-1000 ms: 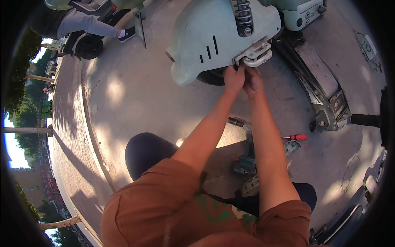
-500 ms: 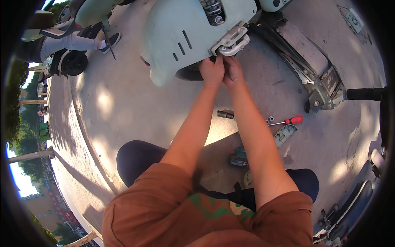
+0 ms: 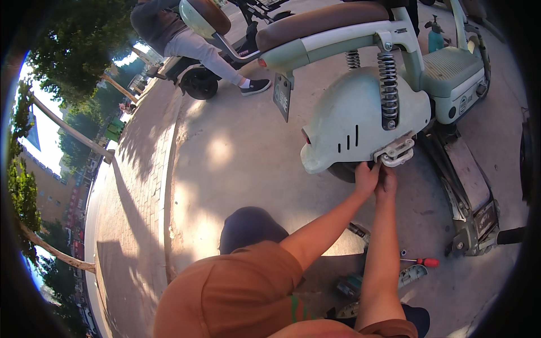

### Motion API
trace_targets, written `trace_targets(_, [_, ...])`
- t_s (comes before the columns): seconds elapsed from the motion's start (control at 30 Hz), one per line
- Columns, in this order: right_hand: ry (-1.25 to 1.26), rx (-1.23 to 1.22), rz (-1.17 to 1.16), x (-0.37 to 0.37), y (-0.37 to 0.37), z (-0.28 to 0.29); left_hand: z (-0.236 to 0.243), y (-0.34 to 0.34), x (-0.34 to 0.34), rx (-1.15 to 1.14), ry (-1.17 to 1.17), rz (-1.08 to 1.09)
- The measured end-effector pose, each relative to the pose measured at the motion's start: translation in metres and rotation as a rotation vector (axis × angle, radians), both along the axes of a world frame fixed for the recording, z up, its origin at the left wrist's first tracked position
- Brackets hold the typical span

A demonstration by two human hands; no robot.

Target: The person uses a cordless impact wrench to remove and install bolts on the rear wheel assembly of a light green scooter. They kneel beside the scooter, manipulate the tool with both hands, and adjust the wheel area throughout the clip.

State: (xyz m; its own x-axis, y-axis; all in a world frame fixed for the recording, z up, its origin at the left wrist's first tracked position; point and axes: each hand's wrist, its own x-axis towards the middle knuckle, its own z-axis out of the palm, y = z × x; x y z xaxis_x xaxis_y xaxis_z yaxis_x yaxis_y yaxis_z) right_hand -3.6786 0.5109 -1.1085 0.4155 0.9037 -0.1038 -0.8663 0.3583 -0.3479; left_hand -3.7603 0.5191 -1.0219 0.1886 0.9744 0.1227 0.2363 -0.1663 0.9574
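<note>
A pale green electric scooter [image 3: 329, 127] stands ahead of me, its rounded rear cover cut with slots. Low on that cover is a silver metal bracket [image 3: 397, 152], and the dark rear wheel [image 3: 342, 172] shows below the cover's edge. My left hand [image 3: 367, 179] and my right hand [image 3: 386, 182] meet just under the bracket, side by side and touching it or nearly so. Both have curled fingers, closed in toward each other. Their fingertips are hidden by the bracket and the hands themselves, so whatever they grip cannot be made out.
By my right forearm lie a red-handled screwdriver [image 3: 429, 262], a pale green plastic piece [image 3: 413, 274], a teal power tool [image 3: 349, 286] and a dark cylindrical tool [image 3: 358, 231]. A long metal jack [image 3: 472, 194] reaches under the scooter. Another person's leg [image 3: 205, 56] is at the far left.
My view has swung up and to the left, so the scooter and my hands sit lower and farther right. The hands stay at the bracket.
</note>
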Motion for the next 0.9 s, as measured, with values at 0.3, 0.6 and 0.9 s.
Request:
trace_targets(0.3, [-0.002,0.032,0.028,0.014,-0.001,-0.007,-0.005,0.000,0.009,0.195,0.078,0.001])
trace_targets(0.6, [-0.009,-0.059,-0.046,0.002,-0.005,0.010,-0.017,0.005,0.007,0.362,0.250,0.043])
trace_targets(0.9, [-0.066,-0.183,-0.020,0.001,-0.018,0.052,-0.003,-0.004,0.024,0.106,0.066,0.111])
